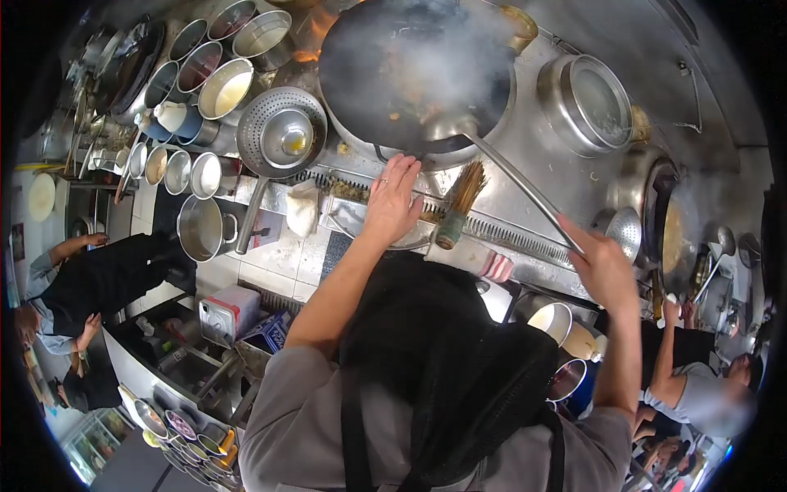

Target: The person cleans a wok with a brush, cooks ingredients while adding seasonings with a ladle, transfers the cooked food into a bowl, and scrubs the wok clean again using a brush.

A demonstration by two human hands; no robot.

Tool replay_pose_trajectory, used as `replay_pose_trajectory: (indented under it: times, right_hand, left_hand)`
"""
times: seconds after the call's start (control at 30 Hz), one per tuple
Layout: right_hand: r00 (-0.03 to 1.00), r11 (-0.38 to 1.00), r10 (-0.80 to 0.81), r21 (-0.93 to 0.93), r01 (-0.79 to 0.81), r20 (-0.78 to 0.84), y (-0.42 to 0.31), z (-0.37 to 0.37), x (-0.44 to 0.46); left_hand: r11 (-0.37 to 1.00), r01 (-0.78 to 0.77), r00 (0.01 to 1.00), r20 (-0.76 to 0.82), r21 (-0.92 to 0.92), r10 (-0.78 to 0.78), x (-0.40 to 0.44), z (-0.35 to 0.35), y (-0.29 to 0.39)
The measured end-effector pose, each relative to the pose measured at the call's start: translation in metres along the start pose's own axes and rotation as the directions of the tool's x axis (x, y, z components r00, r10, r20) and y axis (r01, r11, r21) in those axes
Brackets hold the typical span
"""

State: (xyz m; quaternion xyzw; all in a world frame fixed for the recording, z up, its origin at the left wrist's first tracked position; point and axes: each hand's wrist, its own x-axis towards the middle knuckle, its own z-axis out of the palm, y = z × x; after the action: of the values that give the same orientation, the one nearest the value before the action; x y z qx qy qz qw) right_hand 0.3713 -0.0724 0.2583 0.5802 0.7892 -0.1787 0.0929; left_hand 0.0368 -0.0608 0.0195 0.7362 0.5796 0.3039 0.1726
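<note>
My right hand (604,266) is closed round the long metal handle of a ladle (512,176), whose bowl rests in a large dark wok (361,90). Steam hides much of the wok's inside; a few small bits of food show. My left hand (395,197) is at the wok's near rim, by its loop handle, with the fingers stretched out; whether it touches the rim is unclear. Between my hands a bamboo brush (465,197) stands tilted on the steel ledge, beside a folded cloth with red stripes (484,259).
Flames (316,37) show at the wok's upper left. A perforated strainer (252,123), several metal pots and a white cloth (302,208) are to the left. A lidded pot (586,102) stands right. Other people (106,275) are at both sides.
</note>
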Motion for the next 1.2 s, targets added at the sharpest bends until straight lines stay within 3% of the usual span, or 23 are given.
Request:
replay_pose_trajectory:
  times: [0.07,0.13,0.2,0.33,0.43,0.53,0.57,0.6,0.7,0.73,0.87,0.97,1.1,1.13,1.2]
  right_hand:
    - [0.986,0.998,-0.064,0.008,0.066,-0.152,0.019,0.06,0.044]
    - [0.959,0.973,-0.098,0.175,0.148,-0.265,0.031,0.106,0.101]
    - [0.977,0.887,0.091,0.462,0.009,-0.195,0.007,0.105,0.131]
    - [0.904,0.885,0.168,0.465,0.038,-0.393,-0.022,0.12,0.188]
    - [0.904,0.893,0.139,0.446,0.062,-0.404,-0.038,0.14,0.205]
    - [0.97,0.779,0.156,0.627,-0.006,-0.185,-0.038,0.139,0.174]
    - [0.979,0.729,0.156,0.684,-0.027,-0.129,-0.042,0.138,0.163]
    - [0.979,0.587,0.202,0.802,-0.109,-0.014,-0.061,0.128,0.15]
    - [0.986,0.051,0.149,0.995,-0.09,0.081,-0.089,0.134,0.144]
    - [0.98,-0.018,0.14,0.99,-0.141,0.142,-0.092,0.13,0.148]
    - [0.987,0.207,0.154,0.976,-0.071,0.039,-0.107,0.146,0.163]
    - [0.976,-0.075,0.146,0.985,-0.153,0.163,-0.117,0.137,0.156]
    - [0.984,0.117,0.163,0.989,-0.086,0.066,-0.13,0.144,0.163]
    - [0.979,0.056,0.175,0.992,-0.112,0.1,-0.138,0.137,0.16]
    - [0.983,0.079,0.15,0.99,-0.117,0.104,-0.129,0.147,0.163]
  left_hand:
    - [1.0,0.021,1.0,0.003,-0.002,-0.021,-0.002,0.002,0.004]
    - [1.0,0.026,1.0,0.0,-0.002,-0.026,-0.003,0.002,0.002]
    - [1.0,0.022,1.0,0.007,-0.015,-0.022,-0.005,0.001,0.002]
    - [0.998,-0.049,0.999,-0.002,-0.047,0.049,-0.003,-0.001,-0.01]
    - [0.997,-0.054,0.996,0.064,-0.062,0.058,-0.004,-0.008,-0.016]
    - [0.993,-0.084,0.991,0.101,-0.078,0.092,-0.005,-0.018,-0.025]
    - [0.992,-0.094,0.988,0.116,-0.086,0.104,-0.007,-0.019,-0.028]
    - [0.99,-0.107,0.985,0.129,-0.091,0.118,-0.006,-0.021,-0.031]
    - [0.983,-0.14,0.975,0.156,-0.116,0.157,-0.003,-0.028,-0.036]
    - [0.983,-0.142,0.973,0.169,-0.117,0.16,-0.002,-0.028,-0.037]
    - [0.98,-0.158,0.964,0.196,-0.118,0.179,-0.002,-0.033,-0.038]
    - [0.972,-0.189,0.958,0.19,-0.143,0.214,-0.001,-0.038,-0.041]
    - [0.968,-0.201,0.963,0.148,-0.148,0.223,-0.001,-0.035,-0.043]
    - [0.968,-0.196,0.963,0.154,-0.157,0.22,-0.001,-0.037,-0.042]
    - [0.967,-0.192,0.961,0.168,-0.169,0.22,-0.003,-0.039,-0.042]
